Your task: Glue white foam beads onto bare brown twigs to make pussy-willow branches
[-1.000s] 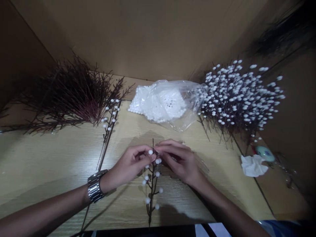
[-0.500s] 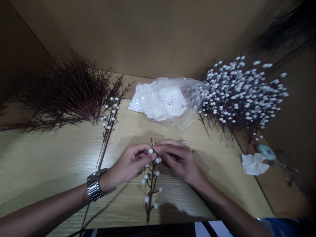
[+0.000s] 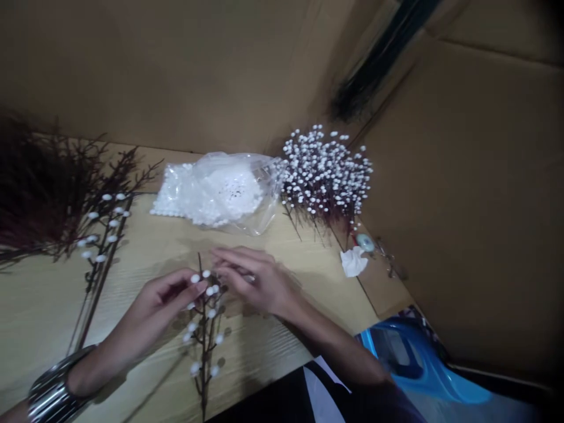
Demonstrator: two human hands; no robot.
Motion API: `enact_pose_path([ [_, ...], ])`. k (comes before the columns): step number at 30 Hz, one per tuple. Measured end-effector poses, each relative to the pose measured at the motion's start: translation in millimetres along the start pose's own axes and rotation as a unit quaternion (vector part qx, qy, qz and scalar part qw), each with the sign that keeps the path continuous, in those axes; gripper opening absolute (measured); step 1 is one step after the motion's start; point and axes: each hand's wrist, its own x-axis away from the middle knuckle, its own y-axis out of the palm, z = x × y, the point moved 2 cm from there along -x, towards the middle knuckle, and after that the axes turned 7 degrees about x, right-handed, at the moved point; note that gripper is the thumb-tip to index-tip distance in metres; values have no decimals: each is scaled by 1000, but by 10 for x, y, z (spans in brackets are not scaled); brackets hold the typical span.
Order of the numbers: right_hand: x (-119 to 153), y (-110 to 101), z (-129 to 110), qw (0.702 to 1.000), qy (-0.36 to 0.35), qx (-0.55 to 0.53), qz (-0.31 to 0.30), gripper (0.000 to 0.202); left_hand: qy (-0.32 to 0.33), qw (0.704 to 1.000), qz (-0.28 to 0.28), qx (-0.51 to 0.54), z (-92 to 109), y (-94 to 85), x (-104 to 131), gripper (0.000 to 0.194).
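Note:
Between my hands an artificial berry branch stands over the table, brown-stemmed with white round berries along its twigs. My left hand pinches it near the top between thumb and fingers. Just right of the tip is my right hand, its fingers bent and close together, slightly apart from the stem. Whether a small berry sits between those fingertips is blurred. Beyond the hands lies a clear plastic bag full of loose white berries.
A heap of bare brown branches lies at the left, with one berried branch beside it. At the back right is a pile of berried branches. Crumpled tissue and a blue plastic stool are on the right.
The view has swung right, so everything shifts left. My right hand has drawn away from the branch tip, where another white berry now shows. My left hand keeps its pinch.

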Motion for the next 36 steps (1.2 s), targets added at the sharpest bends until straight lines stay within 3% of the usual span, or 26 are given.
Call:
enact_pose_path([
  [3,254,-494,131,986,41,129,92,28,7,1000,9,-9,-13,-13,-18,23],
  [5,615,-949,303,932,133,282,187,22,13,1000,15,-6,-4,-7,-6,23],
  [8,1253,-1555,683,885,187,332,266,32,22,1000,9,4,34,26,26,22],
  [9,1440,-1694,843,871,205,351,275,36,19,1000,4,8,46,37,33,22],
  [10,1594,-1783,1009,848,227,408,251,42,19,1000,2,13,56,46,38,22],
  [12,1799,-1828,1310,835,247,456,184,50,26,999,2,21,65,57,41,22],
  [16,1900,-1711,1549,832,240,465,187,50,33,999,4,17,43,61,45,24],
  [20,1810,-1646,1412,831,241,454,213,45,25,999,-8,34,32,68,49,22],
  [23,1678,-1493,1003,841,229,418,257,30,16,999,-13,42,35,73,48,22],
  [26,1441,-1079,308,881,162,338,288,13,16,999,-12,33,37,75,46,22],
  [28,1215,-694,-157,938,96,247,223,19,17,999,-8,26,37,74,44,22],
  [30,988,-336,-501,974,29,162,153,26,13,1000,-7,24,34,74,43,21],
  [33,736,15,-680,986,13,131,102,27,9,1000,-8,25,34,76,49,23],
  [36,615,156,-629,981,3,158,111,24,25,999,-12,31,37,73,59,24],
])
